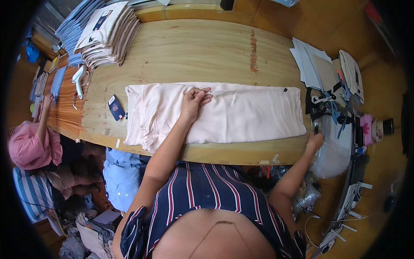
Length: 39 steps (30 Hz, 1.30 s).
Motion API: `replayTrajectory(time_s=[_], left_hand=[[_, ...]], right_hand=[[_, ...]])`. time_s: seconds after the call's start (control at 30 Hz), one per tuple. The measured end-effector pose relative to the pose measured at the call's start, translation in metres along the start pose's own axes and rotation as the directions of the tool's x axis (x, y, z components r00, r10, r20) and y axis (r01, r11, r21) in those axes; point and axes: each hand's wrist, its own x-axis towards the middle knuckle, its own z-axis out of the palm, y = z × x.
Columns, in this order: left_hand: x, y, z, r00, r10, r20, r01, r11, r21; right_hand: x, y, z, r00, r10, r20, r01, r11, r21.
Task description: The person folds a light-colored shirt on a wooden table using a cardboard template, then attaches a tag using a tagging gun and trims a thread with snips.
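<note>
A pale pink garment [250,114], folded into a long strip, lies across the wooden table in front of me. My left hand [196,102] is over its middle, beside a crease, with fingers curled and the tips drawn together. Whether a bit of cloth or something small is in them I cannot make out. At the garment's right end, by the table's edge, my right hand [315,141] is closed around a small dark tool [316,128] whose kind is too small to tell. A dark blue hang tag [115,108] rests just left of the garment.
Stacks of folded pink garments [103,36] and blue garments [71,32] stand at the back left, near a white handheld device [79,77]. Papers [308,62] and plastic bags [330,151] crowd the right side. A person in pink [36,144] works at the left.
</note>
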Motion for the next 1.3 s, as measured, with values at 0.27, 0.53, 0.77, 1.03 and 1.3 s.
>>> replayTrajectory(time_s=[0.27, 0.53, 0.77, 1.03, 1.3], left_hand=[[0.000, 0.001, -0.005, 0.997, -0.046, 0.069, 0.052, 0.995, -0.090], [0.001, -0.001, -0.007, 0.994, -0.043, 0.097, 0.054, 0.993, -0.105], [-0.001, -0.002, -0.007, 0.994, -0.045, 0.099, 0.054, 0.995, -0.088], [0.001, -0.003, -0.009, 0.993, -0.048, 0.108, 0.058, 0.994, -0.088], [-0.001, -0.002, -0.008, 0.994, -0.043, 0.104, 0.048, 0.998, -0.044]], right_hand=[[-0.131, -0.177, 0.002, 0.810, -0.582, -0.073, 0.495, 0.612, 0.617], [-0.192, -0.242, 0.015, 0.567, -0.794, -0.218, 0.753, 0.393, 0.528], [-0.193, -0.247, 0.014, 0.573, -0.772, -0.275, 0.770, 0.393, 0.503], [-0.194, -0.244, 0.016, 0.572, -0.761, -0.306, 0.779, 0.386, 0.495], [-0.194, -0.250, 0.017, 0.583, -0.746, -0.322, 0.775, 0.393, 0.495]])
